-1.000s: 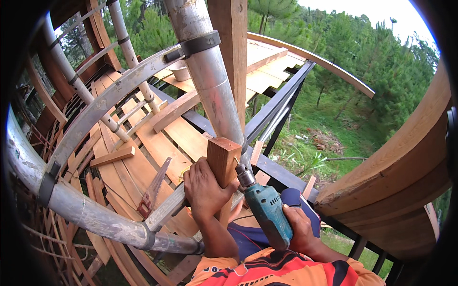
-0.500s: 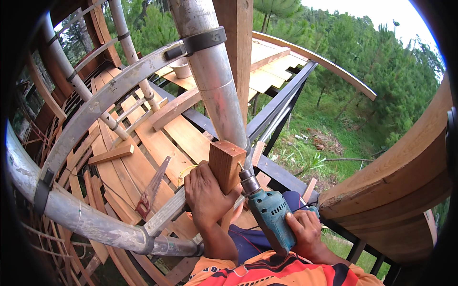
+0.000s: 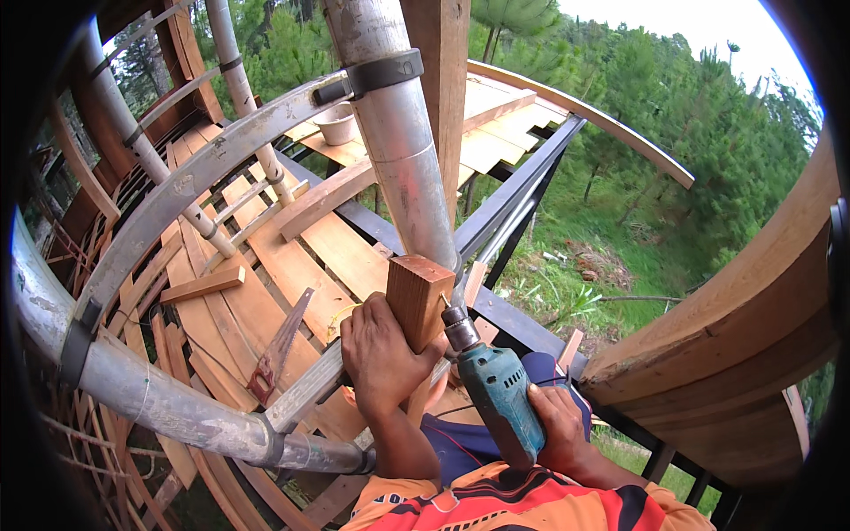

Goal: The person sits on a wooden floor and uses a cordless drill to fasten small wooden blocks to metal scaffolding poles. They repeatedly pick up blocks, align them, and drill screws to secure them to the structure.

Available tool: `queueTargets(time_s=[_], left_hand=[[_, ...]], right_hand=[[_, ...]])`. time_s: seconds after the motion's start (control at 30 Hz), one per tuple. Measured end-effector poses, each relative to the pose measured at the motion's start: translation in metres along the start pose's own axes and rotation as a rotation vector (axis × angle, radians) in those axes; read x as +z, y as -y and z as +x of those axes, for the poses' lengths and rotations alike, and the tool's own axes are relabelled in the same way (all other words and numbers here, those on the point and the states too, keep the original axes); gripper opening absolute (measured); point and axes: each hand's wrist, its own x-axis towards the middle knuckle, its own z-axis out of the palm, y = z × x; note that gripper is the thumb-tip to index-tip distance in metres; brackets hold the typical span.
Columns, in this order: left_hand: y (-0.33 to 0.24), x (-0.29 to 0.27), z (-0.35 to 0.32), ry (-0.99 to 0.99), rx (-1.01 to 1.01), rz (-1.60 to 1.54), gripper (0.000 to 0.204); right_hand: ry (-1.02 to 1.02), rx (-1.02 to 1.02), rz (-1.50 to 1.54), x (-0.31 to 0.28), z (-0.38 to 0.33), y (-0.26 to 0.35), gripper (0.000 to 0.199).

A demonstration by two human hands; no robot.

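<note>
our left hand (image 3: 385,358) clasps timber (image 3: 420,299), right hand (image 3: 560,421) a power drill (image 3: 498,398)
trigger hidden; long axis slants, bit (image 3: 445,302) pointing up-left

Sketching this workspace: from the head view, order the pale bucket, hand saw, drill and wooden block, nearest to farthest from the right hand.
1. Drill: held in the right hand.
2. Wooden block: to the left, gripped by the left hand.
3. Hand saw: farther left, on the planks.
4. Pale bucket: farthest, upper left.
</note>
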Motion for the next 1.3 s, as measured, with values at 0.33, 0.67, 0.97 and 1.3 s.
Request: queueTargets(time_s=[0.33,0.67,0.97,1.3], left_hand=[[-0.003,-0.003,0.002,0.018,-0.016,0.0,0.081],[0.0,-0.005,0.003,0.048,-0.028,-0.005,0.085],[0.003,-0.001,0.001,0.038,-0.005,0.025,0.089],[0.0,-0.007,0.004,0.147,-0.044,0.039,0.085]], right_hand=[[0.028,0.06,-0.071,-0.009,-0.001,0.003,0.072],[0.025,0.031,0.148,0.004,-0.001,0.003,0.095],[0.032,0.01,0.09,0.002,0.002,0.002,0.098],[0.028,0.172,0.382,0.013,-0.016,0.021,0.106]])
